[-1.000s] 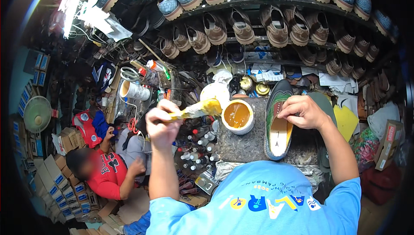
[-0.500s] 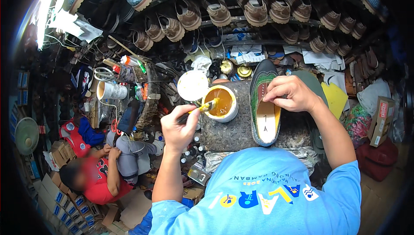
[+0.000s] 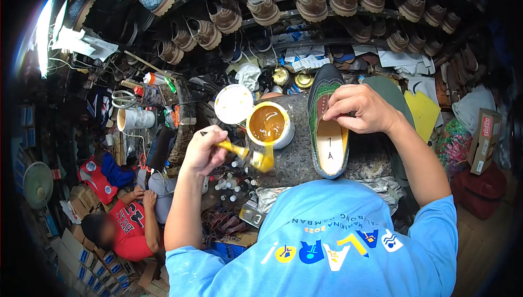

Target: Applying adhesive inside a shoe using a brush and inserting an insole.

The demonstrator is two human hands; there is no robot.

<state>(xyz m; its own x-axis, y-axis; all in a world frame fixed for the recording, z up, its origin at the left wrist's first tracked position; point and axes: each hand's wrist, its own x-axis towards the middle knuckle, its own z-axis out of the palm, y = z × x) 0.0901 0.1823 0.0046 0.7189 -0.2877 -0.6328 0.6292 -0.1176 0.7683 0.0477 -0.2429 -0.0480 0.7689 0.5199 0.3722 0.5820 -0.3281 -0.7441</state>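
Holds a yellow brush (image 3: 235, 149) in the left grip (image 3: 207, 149), near side of the white tub (image 3: 285, 140). Pinches the green-and-black shoe (image 3: 330, 150) at its opening with the right grip (image 3: 360, 111), toe far, heel near, over the worktop (image 3: 294, 167).

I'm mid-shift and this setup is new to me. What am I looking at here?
There is no robot, just two bare hands. A fisheye camera, the left one of two worn on the head, looks down at them, so straight edges bend. The left hand holds a yellow brush, its bristles outside the pot. The right hand grips a shoe near its opening. On the dark bench stands the pot, with amber liquid inside; beside it is a white disc, probably its lid.
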